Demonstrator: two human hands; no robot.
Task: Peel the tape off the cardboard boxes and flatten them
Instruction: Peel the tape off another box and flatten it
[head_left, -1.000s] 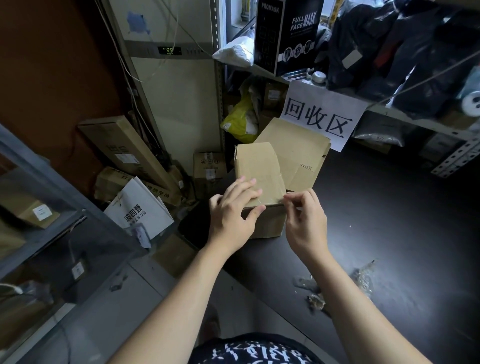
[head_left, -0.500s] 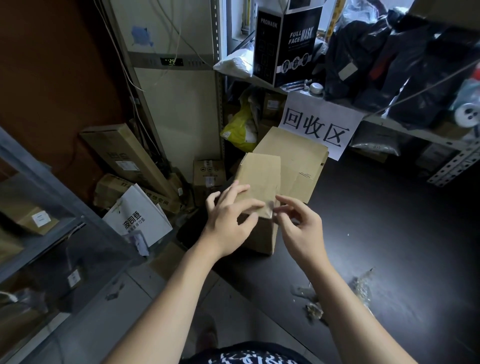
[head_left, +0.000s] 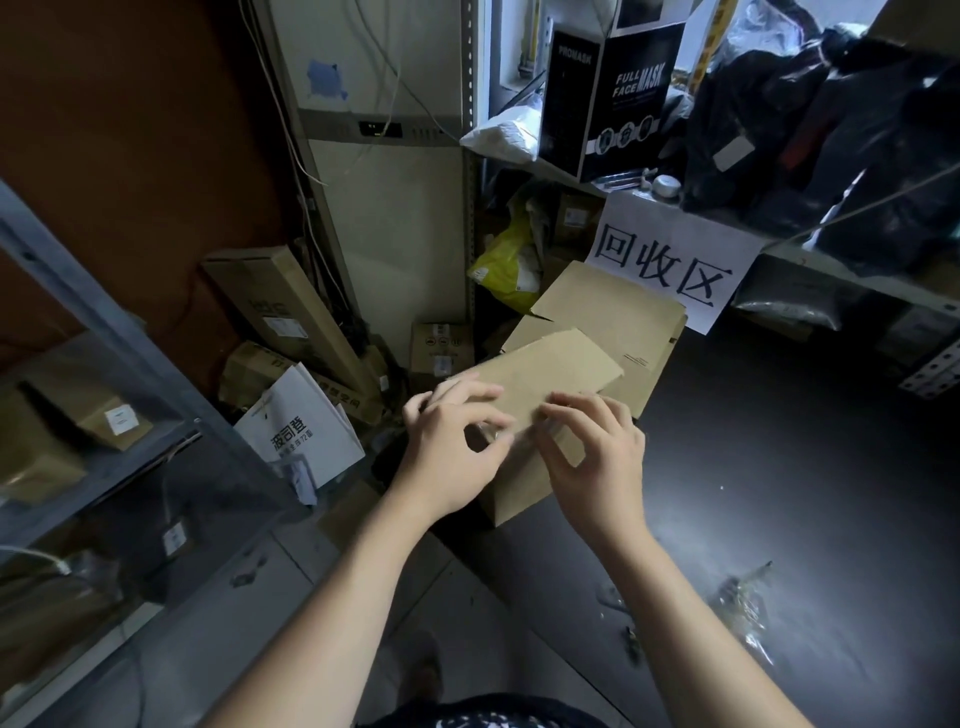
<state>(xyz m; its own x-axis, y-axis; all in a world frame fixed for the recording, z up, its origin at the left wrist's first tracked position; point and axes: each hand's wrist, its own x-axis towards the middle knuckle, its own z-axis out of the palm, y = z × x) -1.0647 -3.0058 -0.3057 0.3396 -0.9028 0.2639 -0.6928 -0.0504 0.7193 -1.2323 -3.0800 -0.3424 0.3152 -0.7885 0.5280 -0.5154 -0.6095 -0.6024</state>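
- Left hand (head_left: 452, 460) and right hand (head_left: 595, 457) curled their fingers over the near edge of a top flap (head_left: 550, 374), pinching it.
- Small cardboard box (head_left: 522, 491) sat beneath both hands at the dark table (head_left: 779, 467) edge.
- Flattened carton (head_left: 608, 306) lay just beyond the fingertips.
- White paper sign (head_left: 670, 265) hung farther behind.

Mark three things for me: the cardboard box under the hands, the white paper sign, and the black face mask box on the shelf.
cardboard box (head_left: 561, 371): head view, top flap.
white paper sign (head_left: 670, 270): head view, its centre.
black face mask box (head_left: 636, 104): head view, printed front.
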